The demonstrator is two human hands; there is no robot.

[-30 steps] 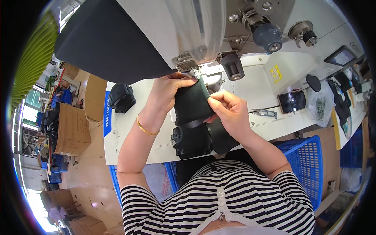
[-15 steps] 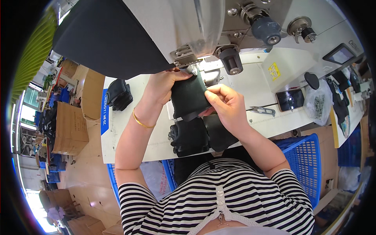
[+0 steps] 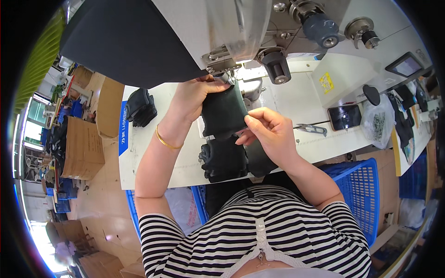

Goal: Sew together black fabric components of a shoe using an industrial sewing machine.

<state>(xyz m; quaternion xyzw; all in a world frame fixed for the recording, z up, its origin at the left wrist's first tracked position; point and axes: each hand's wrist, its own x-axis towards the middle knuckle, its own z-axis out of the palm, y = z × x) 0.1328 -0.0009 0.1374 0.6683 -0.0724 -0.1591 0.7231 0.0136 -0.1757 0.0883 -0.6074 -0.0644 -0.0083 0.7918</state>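
The left hand (image 3: 197, 95) is closed over the top left corner of a dark green fabric piece (image 3: 223, 111), thumb and fingers pinching it right under the presser foot (image 3: 221, 74) of the sewing machine (image 3: 241, 28). The right hand (image 3: 269, 132) pinches the piece's right edge between thumb and forefinger, the other fingers curled beneath. The piece hangs upright between the two hands, its lower edge just above a stack of dark fabric pieces (image 3: 225, 160) lying at the near edge of the white tabletop (image 3: 148, 153). Bare tabletop lies open to the left of the left forearm, up to a second dark bundle (image 3: 140, 107) near the far left edge. To the right, thread snips (image 3: 311, 128) and a phone (image 3: 345, 116) lie well apart from the hands. A blue plastic crate (image 3: 359, 185) stands below the tabletop's near edge, beside the right elbow.
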